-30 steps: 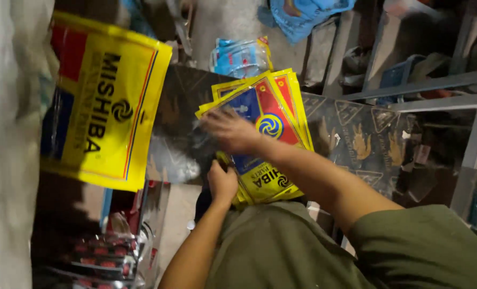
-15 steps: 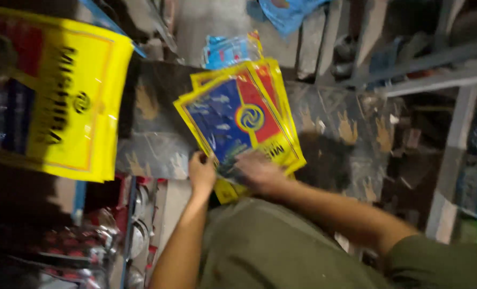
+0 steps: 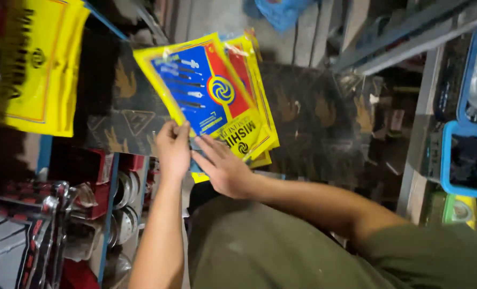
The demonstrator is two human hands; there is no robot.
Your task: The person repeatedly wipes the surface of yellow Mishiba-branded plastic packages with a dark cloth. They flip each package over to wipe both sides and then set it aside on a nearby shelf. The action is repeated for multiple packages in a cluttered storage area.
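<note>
So both hands are on a fanned stack of yellow, blue and red packets lying on the dark patterned tabletop. Left hand has its fingers curled onto the stack's near corner, gripping it. Right hand lies flat just beside it, fingers spread open on the bottom edge. A big yellow bag hangs well off to the left of the fingers.

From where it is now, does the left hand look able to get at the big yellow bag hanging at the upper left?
Probably yes. The left hand is on the stack of packets, and only open, dark table surface shows between it and the yellow bag.
</note>
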